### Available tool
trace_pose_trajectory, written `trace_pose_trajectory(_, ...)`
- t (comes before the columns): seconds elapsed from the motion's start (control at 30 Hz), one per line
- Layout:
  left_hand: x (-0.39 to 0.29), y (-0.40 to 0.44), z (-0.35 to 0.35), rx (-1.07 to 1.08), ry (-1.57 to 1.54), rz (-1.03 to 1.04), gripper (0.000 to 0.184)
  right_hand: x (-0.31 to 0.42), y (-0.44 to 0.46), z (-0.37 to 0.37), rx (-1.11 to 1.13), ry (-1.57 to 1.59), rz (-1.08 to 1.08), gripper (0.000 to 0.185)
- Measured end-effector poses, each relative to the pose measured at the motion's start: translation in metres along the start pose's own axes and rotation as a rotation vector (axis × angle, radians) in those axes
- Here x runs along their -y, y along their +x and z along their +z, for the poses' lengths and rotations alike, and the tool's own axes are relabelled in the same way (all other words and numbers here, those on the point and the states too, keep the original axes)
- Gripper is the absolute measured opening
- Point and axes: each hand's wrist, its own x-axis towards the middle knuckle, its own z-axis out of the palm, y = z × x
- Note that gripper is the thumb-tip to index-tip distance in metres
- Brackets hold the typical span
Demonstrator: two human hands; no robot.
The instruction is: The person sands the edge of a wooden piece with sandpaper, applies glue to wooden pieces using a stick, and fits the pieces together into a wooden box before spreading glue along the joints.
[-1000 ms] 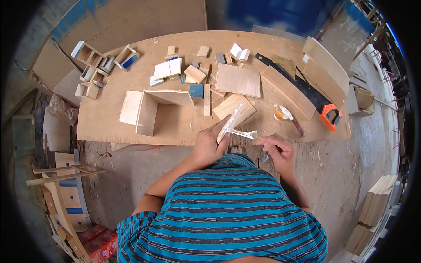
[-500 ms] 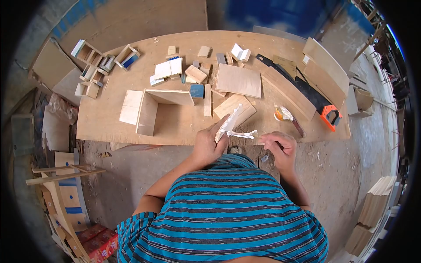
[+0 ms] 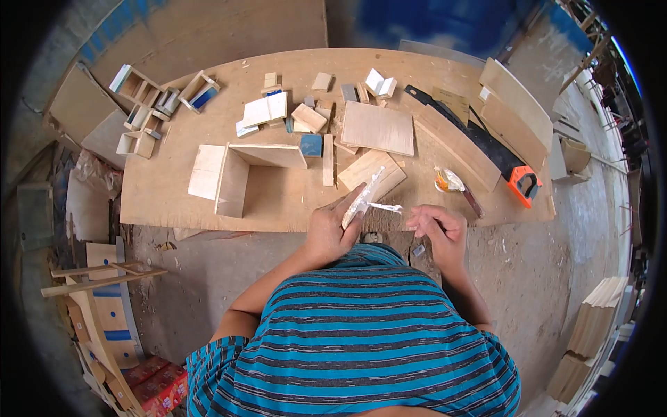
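Observation:
My left hand [image 3: 333, 228] grips a small wooden piece [image 3: 353, 213] just over the front edge of the workbench. White paste, looking like glue, coats its upward-facing edge. A narrow white-coated strip [image 3: 385, 207] juts from it to the right; I cannot tell whether it is part of the piece. My right hand [image 3: 443, 229] is a little to the right of that strip, apart from it, thumb and fingers pinched together. Whatever they hold, if anything, is too small to make out. Near that hand lies an opened packet [image 3: 449, 181] with white and orange contents, beside a dark brown stick-like handle [image 3: 474, 204].
On the workbench [image 3: 160, 201] stand an open wooden box frame [image 3: 233, 177] and small box assemblies [image 3: 142, 97]. Several wood offcuts [image 3: 310, 118] and a flat board [image 3: 379, 128] lie mid-bench. A handsaw with an orange handle [image 3: 522, 186] rests at right beside a long plank [image 3: 455, 149].
My right hand has drawn slightly away from the white-coated strip, leaving a gap, and its fingers have shifted. The white strip looks shorter. My left hand holds the piece almost still.

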Motion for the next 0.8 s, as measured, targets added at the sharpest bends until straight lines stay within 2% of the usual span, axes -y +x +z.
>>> trace_pose_trajectory(0.1,-0.004,0.001,-0.002,0.025,0.010,0.000,0.049,-0.009,0.005,-0.001,-0.046,0.180,0.134,0.022)
trace_pose_trajectory(0.3,-0.004,0.000,-0.002,0.006,-0.041,0.028,0.047,-0.026,0.017,-0.008,-0.159,0.737,0.539,0.021)
trace_pose_trajectory(0.4,-0.001,0.000,0.000,0.002,-0.033,0.043,0.046,-0.039,0.020,-0.009,-0.173,0.752,0.628,0.021)
trace_pose_trajectory(0.6,-0.001,0.000,-0.002,0.017,-0.034,0.043,0.045,-0.035,0.022,-0.012,-0.198,0.655,0.585,0.020)
trace_pose_trajectory(0.7,-0.003,0.001,-0.003,0.043,-0.082,-0.010,0.045,-0.032,0.022,-0.015,-0.190,0.534,0.466,0.019)
trace_pose_trajectory(0.8,0.002,0.003,-0.001,-0.010,-0.091,0.060,0.045,-0.029,0.021,-0.011,-0.227,0.350,0.300,0.019)
